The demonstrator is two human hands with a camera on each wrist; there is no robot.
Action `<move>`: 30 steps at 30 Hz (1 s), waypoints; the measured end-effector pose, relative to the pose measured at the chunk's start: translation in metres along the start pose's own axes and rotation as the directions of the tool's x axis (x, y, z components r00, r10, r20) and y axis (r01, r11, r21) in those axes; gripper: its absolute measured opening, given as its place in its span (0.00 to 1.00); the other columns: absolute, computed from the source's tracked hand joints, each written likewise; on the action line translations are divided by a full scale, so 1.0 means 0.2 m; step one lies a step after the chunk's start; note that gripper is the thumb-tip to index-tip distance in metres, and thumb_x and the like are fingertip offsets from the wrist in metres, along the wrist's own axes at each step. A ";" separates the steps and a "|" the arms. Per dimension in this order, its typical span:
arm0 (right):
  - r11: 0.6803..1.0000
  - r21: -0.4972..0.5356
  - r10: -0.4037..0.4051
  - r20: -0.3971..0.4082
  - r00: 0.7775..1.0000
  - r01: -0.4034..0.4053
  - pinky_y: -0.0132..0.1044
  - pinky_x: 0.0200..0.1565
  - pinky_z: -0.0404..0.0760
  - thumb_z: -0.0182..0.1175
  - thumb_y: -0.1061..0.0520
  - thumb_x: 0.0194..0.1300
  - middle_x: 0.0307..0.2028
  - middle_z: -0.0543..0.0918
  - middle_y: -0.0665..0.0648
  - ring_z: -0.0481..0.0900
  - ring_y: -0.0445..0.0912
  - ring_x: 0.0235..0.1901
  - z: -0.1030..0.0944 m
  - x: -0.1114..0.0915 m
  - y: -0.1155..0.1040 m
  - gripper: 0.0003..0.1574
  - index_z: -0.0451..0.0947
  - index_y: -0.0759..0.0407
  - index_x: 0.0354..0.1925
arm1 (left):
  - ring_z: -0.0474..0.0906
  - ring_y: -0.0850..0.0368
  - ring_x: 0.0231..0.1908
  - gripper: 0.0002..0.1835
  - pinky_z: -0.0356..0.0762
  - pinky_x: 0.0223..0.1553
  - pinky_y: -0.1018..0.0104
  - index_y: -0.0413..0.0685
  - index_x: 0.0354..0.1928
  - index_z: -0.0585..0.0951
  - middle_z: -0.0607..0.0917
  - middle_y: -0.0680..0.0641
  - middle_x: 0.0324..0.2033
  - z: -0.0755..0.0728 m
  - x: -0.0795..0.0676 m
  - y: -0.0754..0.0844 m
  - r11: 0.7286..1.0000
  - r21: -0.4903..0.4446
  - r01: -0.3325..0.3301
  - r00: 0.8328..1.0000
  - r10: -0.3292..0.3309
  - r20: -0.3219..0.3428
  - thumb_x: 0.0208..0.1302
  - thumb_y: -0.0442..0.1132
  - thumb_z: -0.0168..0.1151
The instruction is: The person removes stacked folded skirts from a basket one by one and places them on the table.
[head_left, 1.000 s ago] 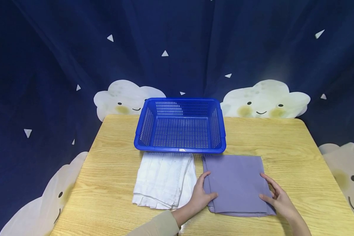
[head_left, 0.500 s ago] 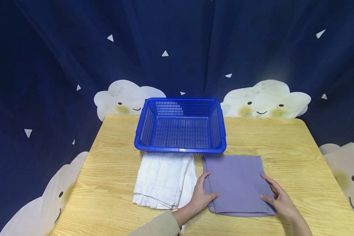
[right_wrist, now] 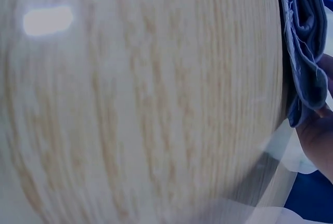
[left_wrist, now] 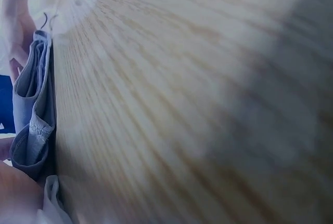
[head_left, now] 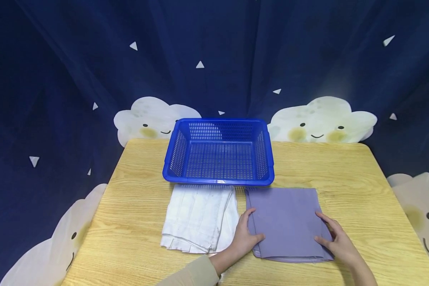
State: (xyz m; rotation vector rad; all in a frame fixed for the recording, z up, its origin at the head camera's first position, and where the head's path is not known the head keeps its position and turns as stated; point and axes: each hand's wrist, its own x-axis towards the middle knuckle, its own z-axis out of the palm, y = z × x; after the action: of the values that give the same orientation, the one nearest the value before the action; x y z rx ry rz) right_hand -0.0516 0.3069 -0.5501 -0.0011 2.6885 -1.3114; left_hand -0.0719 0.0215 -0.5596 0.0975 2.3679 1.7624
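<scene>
A folded purple cloth [head_left: 289, 222] lies on the table at the front right, its layers showing at the near edge. My left hand [head_left: 244, 237] holds its left edge, thumb and a fingertip on the top. At the opposite edge, my right hand [head_left: 339, 243] grips the cloth with bent fingers and the thumb on top. In the right wrist view the cloth's stacked folds [right_wrist: 307, 37] show a frayed edge beside that hand. The remaining fingers of both hands are mostly hidden. A folded white cloth [head_left: 198, 218] lies just left of my left hand.
A blue plastic basket [head_left: 218, 182] with perforated walls stands behind both cloths, nothing inside it. The wooden table [head_left: 128, 222] extends to either side. A dark blue curtain [head_left: 228, 59] with clouds and triangles hangs behind.
Hardly anything differs: both hands stay at the purple cloth's sides, and its near right corner has drawn slightly inward to the left.
</scene>
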 end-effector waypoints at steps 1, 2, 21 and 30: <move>1.000 -0.021 -0.012 -0.006 1.000 0.012 0.28 0.41 0.74 0.67 0.62 0.49 0.60 0.58 0.73 0.63 0.70 0.53 0.00 0.00 0.00 0.49 0.56 0.62 0.66 | 0.67 0.46 0.55 0.42 0.63 0.58 0.51 0.49 0.61 0.66 0.70 0.42 0.56 0.00 0.00 0.00 1.000 0.004 -0.005 1.000 0.005 -0.002 0.37 0.29 0.68; 0.999 -0.038 -0.020 -0.010 1.000 0.020 0.34 0.45 0.75 0.67 0.62 0.49 0.59 0.58 0.73 0.62 0.71 0.54 0.00 0.00 0.00 0.48 0.56 0.63 0.66 | 0.67 0.45 0.55 0.42 0.63 0.58 0.51 0.49 0.60 0.66 0.70 0.42 0.55 0.00 0.00 0.00 1.000 0.006 -0.013 1.000 0.013 -0.005 0.37 0.29 0.68; 0.978 -0.206 -0.029 0.034 0.999 0.036 0.69 0.50 0.60 0.66 0.61 0.50 0.57 0.62 0.74 0.58 0.74 0.55 -0.02 -0.01 -0.04 0.47 0.57 0.63 0.65 | 0.67 0.46 0.54 0.43 0.66 0.56 0.54 0.46 0.63 0.62 0.69 0.40 0.55 -0.02 0.01 0.03 0.996 0.087 -0.012 0.997 0.005 0.083 0.39 0.29 0.66; 0.971 -0.231 -0.060 0.050 0.997 0.070 0.68 0.50 0.60 0.65 0.62 0.50 0.56 0.62 0.76 0.58 0.74 0.54 -0.02 0.00 -0.06 0.46 0.56 0.66 0.65 | 0.66 0.44 0.53 0.45 0.67 0.55 0.55 0.39 0.65 0.58 0.66 0.38 0.54 -0.04 -0.01 0.09 0.992 0.125 0.015 0.990 -0.033 0.136 0.39 0.30 0.63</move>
State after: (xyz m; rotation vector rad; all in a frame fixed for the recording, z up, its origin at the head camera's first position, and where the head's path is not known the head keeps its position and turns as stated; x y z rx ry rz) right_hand -0.0523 0.3026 -0.5381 -0.1433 2.8092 -0.9921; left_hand -0.0724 0.0191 -0.5406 0.2009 2.3662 1.5438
